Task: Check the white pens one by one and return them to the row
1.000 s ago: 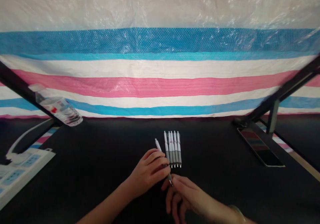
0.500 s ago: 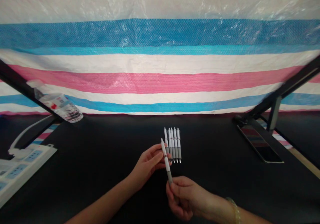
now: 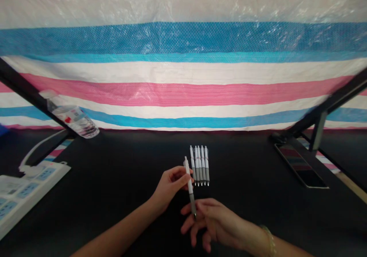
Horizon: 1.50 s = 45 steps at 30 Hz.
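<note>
A white ballpoint pen (image 3: 190, 187) with a grey grip is pinched between the thumb and fingers of my left hand (image 3: 171, 188). It slants, with its push button up and away and its tip towards me. My right hand (image 3: 215, 218) lies at the lower end of the pen, fingers spread apart and not closed round it. Whether a fingertip still touches the pen near its tip, I cannot tell. Just beyond, several like pens (image 3: 200, 165) lie side by side in a row on the black table (image 3: 137, 157), tips towards me.
At the left are a white power strip (image 3: 56, 178) with a plugged-in cable and a clear plastic bottle (image 3: 77, 121) by a dark slanted bar (image 3: 31, 94). A phone (image 3: 301, 166) lies at the right beside another bar (image 3: 318, 113). A striped tarp (image 3: 183, 73) hangs behind.
My right hand has let go of the pen's grip end, and its fingers have spread. My left hand keeps the pen. The view has shifted slightly.
</note>
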Each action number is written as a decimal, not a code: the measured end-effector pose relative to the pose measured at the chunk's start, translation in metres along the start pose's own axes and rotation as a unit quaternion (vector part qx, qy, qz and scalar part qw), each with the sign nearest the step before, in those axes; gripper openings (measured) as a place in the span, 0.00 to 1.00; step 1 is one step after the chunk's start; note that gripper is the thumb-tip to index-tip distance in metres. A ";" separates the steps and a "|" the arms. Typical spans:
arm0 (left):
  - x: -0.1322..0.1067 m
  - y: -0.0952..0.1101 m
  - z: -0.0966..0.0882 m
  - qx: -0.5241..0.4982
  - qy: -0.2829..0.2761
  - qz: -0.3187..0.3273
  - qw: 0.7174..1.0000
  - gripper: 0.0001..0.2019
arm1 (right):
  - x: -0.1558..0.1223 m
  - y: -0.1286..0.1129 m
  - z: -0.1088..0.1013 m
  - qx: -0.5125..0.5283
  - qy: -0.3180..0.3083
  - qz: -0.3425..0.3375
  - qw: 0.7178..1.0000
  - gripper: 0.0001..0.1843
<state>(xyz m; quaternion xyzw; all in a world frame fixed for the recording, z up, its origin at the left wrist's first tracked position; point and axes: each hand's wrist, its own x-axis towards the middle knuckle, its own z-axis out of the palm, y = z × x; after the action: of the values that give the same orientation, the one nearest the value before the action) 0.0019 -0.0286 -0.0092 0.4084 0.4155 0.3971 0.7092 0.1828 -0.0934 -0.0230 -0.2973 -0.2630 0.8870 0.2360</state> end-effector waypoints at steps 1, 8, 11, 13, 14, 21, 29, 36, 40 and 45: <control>0.000 0.001 -0.001 -0.003 -0.003 -0.003 1.000 0.17 | 0.001 0.000 -0.001 0.023 -0.007 -0.001 1.000 0.29; 0.003 0.001 -0.002 -0.022 -0.020 -0.015 0.999 0.19 | 0.000 -0.001 0.000 0.054 0.027 -0.017 0.998 0.25; 0.003 0.001 -0.001 -0.012 -0.023 -0.017 1.000 0.19 | -0.001 -0.001 0.002 0.069 0.027 -0.015 0.997 0.26; 0.003 0.001 -0.001 -0.002 -0.023 -0.016 1.000 0.19 | -0.001 -0.002 0.002 0.067 0.023 -0.012 0.997 0.23; 0.002 0.001 0.000 0.003 -0.021 -0.015 1.000 0.19 | -0.001 -0.002 0.002 0.066 0.022 -0.012 0.997 0.22; 0.003 0.000 -0.002 0.000 -0.026 -0.012 1.000 0.18 | -0.002 -0.005 0.004 0.049 0.028 -0.012 0.998 0.22; 0.002 0.004 0.001 0.001 -0.020 -0.016 1.000 0.18 | -0.001 -0.003 0.003 0.053 0.031 -0.011 0.998 0.22; 0.002 0.003 0.000 -0.004 -0.022 -0.014 1.000 0.17 | -0.001 -0.004 0.004 0.057 0.026 -0.010 0.998 0.22; 0.002 0.001 -0.001 0.000 -0.028 -0.008 1.000 0.16 | -0.002 -0.005 0.004 0.051 0.029 -0.009 0.998 0.23; 0.003 0.000 -0.002 0.011 -0.029 -0.004 1.000 0.16 | -0.002 -0.005 0.003 0.050 0.020 -0.004 0.999 0.23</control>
<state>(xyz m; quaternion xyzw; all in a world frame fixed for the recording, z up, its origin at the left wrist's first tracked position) 0.0009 -0.0260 -0.0109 0.4255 0.4005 0.3779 0.7181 0.1832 -0.0917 -0.0173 -0.3019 -0.2150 0.8920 0.2588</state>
